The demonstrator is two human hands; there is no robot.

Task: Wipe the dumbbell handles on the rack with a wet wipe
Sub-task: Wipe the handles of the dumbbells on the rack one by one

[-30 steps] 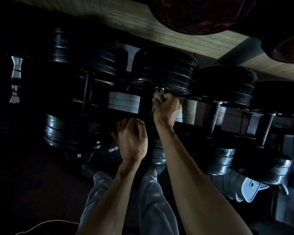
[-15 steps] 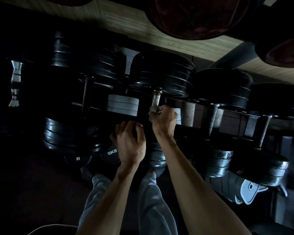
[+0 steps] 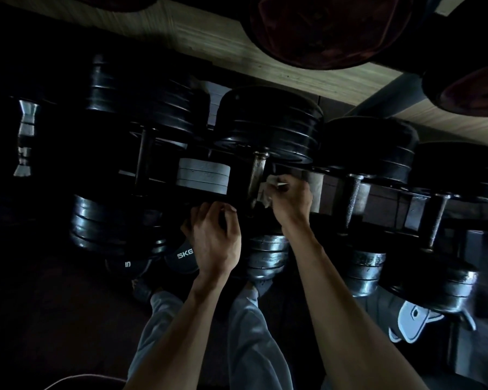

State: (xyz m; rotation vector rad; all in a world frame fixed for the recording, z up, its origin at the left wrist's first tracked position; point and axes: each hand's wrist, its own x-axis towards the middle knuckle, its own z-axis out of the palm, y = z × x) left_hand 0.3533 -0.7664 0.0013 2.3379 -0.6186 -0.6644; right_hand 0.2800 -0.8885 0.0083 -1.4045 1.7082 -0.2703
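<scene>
Pretty dark in here. Closest to the camera are the person's grey trouser legs [image 3: 245,333] and both forearms reaching out over them. The left hand [image 3: 214,237] has its fingers curled at the rack's front rail [image 3: 209,199]; can't tell if it's actually gripping anything. The right hand [image 3: 289,199] has a crumpled white wet wipe [image 3: 266,190] pinched in its fingers, right beside the lower part of the metal dumbbell handle [image 3: 257,173]. Beyond that, the handle's big black plates [image 3: 268,125] sit on the rack, with more dumbbells on either side.

Right hand [image 3: 289,198] pinched shut, left hand [image 3: 216,237] seemingly loosely curled.
</scene>
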